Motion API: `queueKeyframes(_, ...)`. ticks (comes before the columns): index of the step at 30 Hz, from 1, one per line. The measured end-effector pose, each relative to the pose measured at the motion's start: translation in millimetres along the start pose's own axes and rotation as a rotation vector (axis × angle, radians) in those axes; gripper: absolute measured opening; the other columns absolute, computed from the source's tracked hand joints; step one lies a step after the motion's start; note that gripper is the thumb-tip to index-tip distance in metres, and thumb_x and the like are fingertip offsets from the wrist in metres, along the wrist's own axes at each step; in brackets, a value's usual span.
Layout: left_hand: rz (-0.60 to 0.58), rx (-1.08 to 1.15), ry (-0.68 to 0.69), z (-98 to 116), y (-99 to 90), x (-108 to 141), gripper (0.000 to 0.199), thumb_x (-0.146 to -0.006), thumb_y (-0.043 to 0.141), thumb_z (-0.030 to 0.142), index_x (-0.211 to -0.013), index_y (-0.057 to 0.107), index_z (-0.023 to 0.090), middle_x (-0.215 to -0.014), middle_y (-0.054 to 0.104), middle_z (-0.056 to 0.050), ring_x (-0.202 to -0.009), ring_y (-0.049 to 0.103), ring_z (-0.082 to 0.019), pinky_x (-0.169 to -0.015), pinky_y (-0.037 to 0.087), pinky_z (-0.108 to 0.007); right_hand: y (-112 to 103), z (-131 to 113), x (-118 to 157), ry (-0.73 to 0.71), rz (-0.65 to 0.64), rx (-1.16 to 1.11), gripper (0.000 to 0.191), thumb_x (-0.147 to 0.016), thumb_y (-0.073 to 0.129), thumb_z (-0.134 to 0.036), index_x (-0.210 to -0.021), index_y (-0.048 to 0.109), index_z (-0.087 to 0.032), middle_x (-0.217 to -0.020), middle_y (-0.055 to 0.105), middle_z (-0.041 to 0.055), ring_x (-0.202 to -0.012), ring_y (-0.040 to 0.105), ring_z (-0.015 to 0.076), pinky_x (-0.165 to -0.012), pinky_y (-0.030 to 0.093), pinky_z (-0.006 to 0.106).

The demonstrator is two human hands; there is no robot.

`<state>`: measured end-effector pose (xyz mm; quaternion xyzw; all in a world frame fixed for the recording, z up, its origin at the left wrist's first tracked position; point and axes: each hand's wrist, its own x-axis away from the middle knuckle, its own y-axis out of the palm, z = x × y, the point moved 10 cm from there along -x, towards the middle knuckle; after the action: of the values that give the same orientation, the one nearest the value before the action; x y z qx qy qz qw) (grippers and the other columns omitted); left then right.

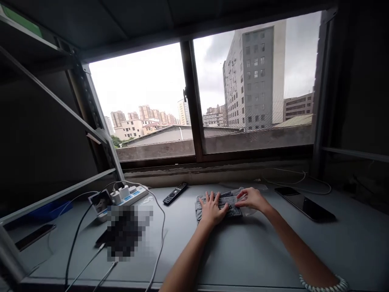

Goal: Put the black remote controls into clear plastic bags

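Note:
A flat grey bundle (200, 207), possibly folded cloth, lies on the desk with dark print or patches on its right part. My left hand (211, 209) rests flat on top of it with the fingers spread. At the bundle's right end, my right hand (252, 199) has thumb and fingers pinched on what looks like clear plastic bag film (248, 211). The left hand covers much of the bundle, so its exact kind is unclear. A beaded bracelet (323, 284) circles my right wrist.
On the grey desk (243, 255), a black remote control (175, 193) lies behind left and a dark phone (305, 204) to the right. A white power strip (133, 196) with plugs, loose cables (162, 231), a blurred dark object (126, 233) and another phone (35, 237) are on the left.

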<state>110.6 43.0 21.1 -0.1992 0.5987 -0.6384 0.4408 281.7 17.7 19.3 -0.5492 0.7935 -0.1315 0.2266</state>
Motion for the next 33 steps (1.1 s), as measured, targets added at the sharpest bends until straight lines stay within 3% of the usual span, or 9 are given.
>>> queueKeyframes(4, -0.041, 0.0, 0.005, 2.1, 8.4, -0.9, 0.063, -0.086, 0.032, 0.059, -0.137, 0.035, 0.022, -0.142, 0.033, -0.014, -0.133, 0.018, -0.04, -0.1, 0.008, -0.07, -15.1, -0.3, 4.0, 0.004, 0.111, 0.208, 0.031, -0.048, 0.08, -0.043, -0.067, 0.07, -0.021, -0.066, 0.067, 0.0092, -0.069, 0.062, 0.0302, -0.058, 0.045, 0.036)
queueKeyframes(7, -0.077, 0.013, 0.01, 2.0, 13.2, -3.1, 0.066, -0.085, 0.03, 0.062, -0.138, 0.034, 0.022, -0.143, 0.031, -0.014, -0.133, 0.017, -0.04, -0.099, 0.006, -0.071, -22.3, 2.1, 5.5, 0.041, 0.139, 0.274, 0.033, -0.06, 0.07, -0.052, -0.073, 0.071, -0.021, -0.073, 0.069, 0.0098, -0.07, 0.063, 0.0298, -0.058, 0.043, 0.035)
queueKeyframes(10, -0.11, 0.029, 0.039, 2.4, 17.8, -7.4, 0.068, -0.085, 0.029, 0.064, -0.138, 0.032, 0.022, -0.144, 0.029, -0.014, -0.133, 0.016, -0.04, -0.099, 0.003, -0.072, -32.5, 7.4, 4.4, 0.044, 0.217, 0.369, 0.029, -0.068, 0.061, -0.05, -0.076, 0.07, -0.024, -0.08, 0.07, 0.0074, -0.077, 0.064, 0.0279, -0.063, 0.043, 0.034)
queueKeyframes(16, -0.118, 0.049, 0.055, -0.3, 23.5, -14.3, 0.07, -0.084, 0.026, 0.065, -0.139, 0.032, 0.022, -0.146, 0.026, -0.014, -0.134, 0.012, -0.04, -0.099, 0.001, -0.071, -38.0, 41.2, -11.2, -0.017, 0.279, 0.509, 0.029, -0.068, 0.055, -0.035, -0.09, 0.066, -0.02, -0.094, 0.068, 0.0101, -0.09, 0.062, 0.0276, -0.076, 0.046, 0.035)
queueKeyframes(22, -0.113, 0.067, 0.067, 0.9, 26.8, -13.0, 0.071, -0.085, 0.021, 0.063, -0.14, 0.031, 0.018, -0.146, 0.024, -0.015, -0.134, 0.013, -0.041, -0.103, 0.006, -0.066, -35.8, 78.3, -24.9, -0.054, 0.249, 0.694, 0.047, -0.072, 0.043, -0.042, -0.113, 0.056, -0.023, -0.123, 0.057, 0.0111, -0.111, 0.052, 0.0349, -0.085, 0.042, 0.05)
queueKeyframes(27, -0.123, 0.075, 0.063, 3.1, 27.5, -13.4, 0.071, -0.086, 0.024, 0.059, -0.139, 0.031, 0.013, -0.145, 0.025, -0.019, -0.133, 0.014, -0.043, -0.105, 0.008, -0.064, -39.6, 93.7, -29.6, -0.061, 0.198, 0.671, 0.041, -0.075, 0.042, -0.044, -0.108, 0.059, -0.028, -0.116, 0.061, 0.0124, -0.108, 0.055, 0.0337, -0.085, 0.043, 0.045)
queueKeyframes(33, -0.169, 0.053, 0.055, 3.3, 28.1, -14.5, 0.069, -0.087, 0.024, 0.057, -0.14, 0.03, 0.014, -0.146, 0.024, -0.017, -0.134, 0.012, -0.042, -0.106, 0.009, -0.063, -53.2, 88.7, -27.1, -0.032, 0.237, 0.674, 0.033, -0.07, 0.053, -0.049, -0.092, 0.067, -0.029, -0.095, 0.067, 0.0131, -0.091, 0.061, 0.0327, -0.074, 0.043, 0.043)
